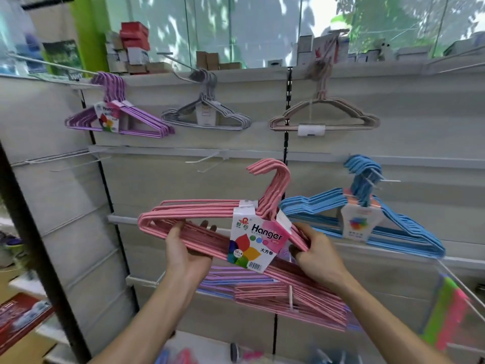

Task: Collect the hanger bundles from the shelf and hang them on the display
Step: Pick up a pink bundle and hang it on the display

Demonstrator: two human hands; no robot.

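Pink hanger bundle (210,222) at centre, off the shelf, in both my hands — left hand (183,248) fingers curled under the bar, right hand (319,254) pinching its end. Risk: hooks missing the empty peg (207,159) at 12 o'clock — the bundle drops.

I'm standing in a shop: a white display wall (393,143) with metal pegs (204,164) carries labelled bundles of hangers, purple (147,122), grey (228,116) and blue (406,232), and boxed goods (133,46) line its top by the window (262,27).
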